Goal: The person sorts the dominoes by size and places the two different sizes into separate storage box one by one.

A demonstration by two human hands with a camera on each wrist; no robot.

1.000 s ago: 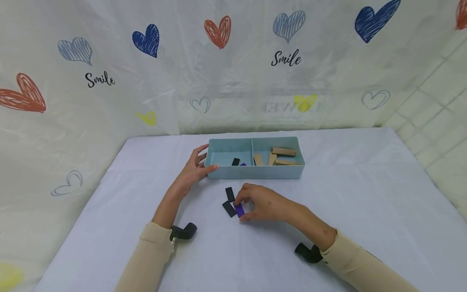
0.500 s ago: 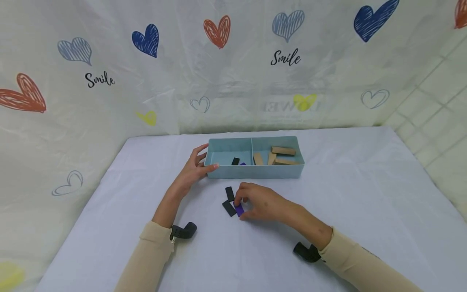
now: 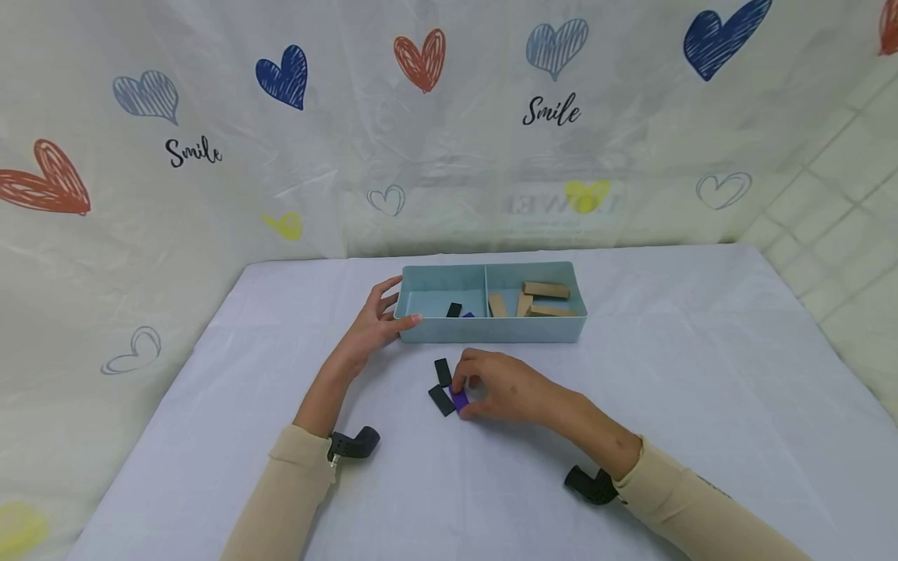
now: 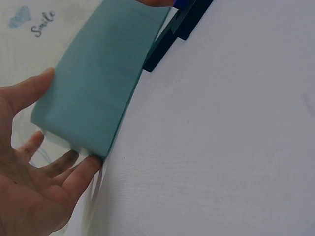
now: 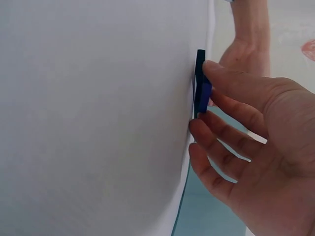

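A right hand [image 3: 510,389] pinches a purple block [image 3: 459,400] by its ends on the tabletop [image 3: 435,491], just beside two black blocks [image 3: 441,400], as the left hand [image 3: 366,333] grips a box [image 3: 491,331]. A sideways pull could scatter the close-lying pieces. The purple block's long axis slants from far left to near right.

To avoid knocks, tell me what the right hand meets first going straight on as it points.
Beyond the purple block between its thumb and finger, the right hand would probably meet one of two dark blocks; which comes first is unclear.
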